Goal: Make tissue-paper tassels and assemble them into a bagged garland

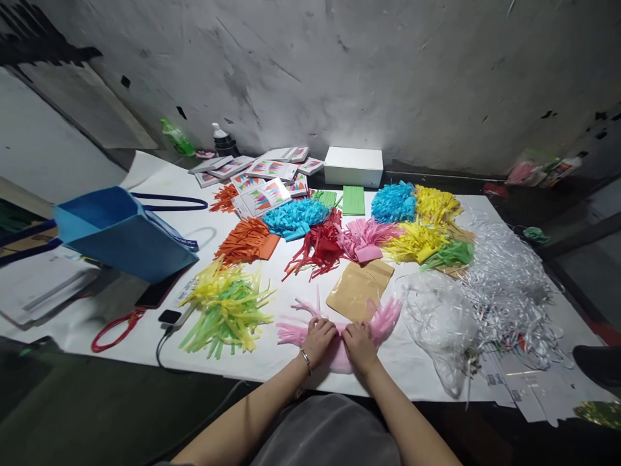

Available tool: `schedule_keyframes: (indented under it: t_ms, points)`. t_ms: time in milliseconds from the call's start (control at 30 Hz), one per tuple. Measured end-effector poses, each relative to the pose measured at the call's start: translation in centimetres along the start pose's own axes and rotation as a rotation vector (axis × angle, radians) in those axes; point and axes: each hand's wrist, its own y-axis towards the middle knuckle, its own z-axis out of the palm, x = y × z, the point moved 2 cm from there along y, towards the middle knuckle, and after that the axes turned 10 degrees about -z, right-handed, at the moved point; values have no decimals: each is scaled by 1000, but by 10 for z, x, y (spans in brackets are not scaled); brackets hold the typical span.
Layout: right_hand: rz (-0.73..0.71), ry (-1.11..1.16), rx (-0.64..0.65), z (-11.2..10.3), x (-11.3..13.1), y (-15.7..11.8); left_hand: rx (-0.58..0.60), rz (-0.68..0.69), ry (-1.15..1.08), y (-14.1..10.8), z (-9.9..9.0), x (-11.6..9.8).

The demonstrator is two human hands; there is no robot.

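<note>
Pink tissue-paper fringe lies at the front edge of the table, its cut strips fanning out to both sides. My left hand, with a bracelet at the wrist, has its fingers curled onto the middle of the paper. Close beside it, my right hand grips the same paper with bent fingers. My fingertips are partly hidden. Just beyond my hands lies a brown paper sheet in clear plastic. To the left is a loose yellow and green tissue fringe.
Fringed paper bundles, orange, red, pink, blue and yellow, lie across the middle. Printed boxes and a white box stand behind. A blue bag is left; clear plastic and silvery strips lie right.
</note>
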Motion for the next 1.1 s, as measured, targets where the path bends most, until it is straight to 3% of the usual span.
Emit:
schedule_keyframes:
  t_ms: [167,300,467,667,733,933,1100]
  points:
    - [-22,-6,3,0,-7,-13,14,39,-11,-6,-3,4]
    - [54,-14,-2,-9,-14,-27,36,13,-23,-8,-10,4]
    - [233,-46,-5,-19,-21,-27,44,-122,-22,-4,-19,-4]
    - [339,-92,1,-28,-30,-11,55,-314,33,10,-21,-17]
    - [311,-92,-1,-29,-27,-8,69,-327,40,15,-20,-18]
    - [24,-13,19,-12,-9,-5,62,-290,47,16,-22,-16]
    - [30,2,-12,-3,-8,-4,43,-95,28,10,-19,-17]
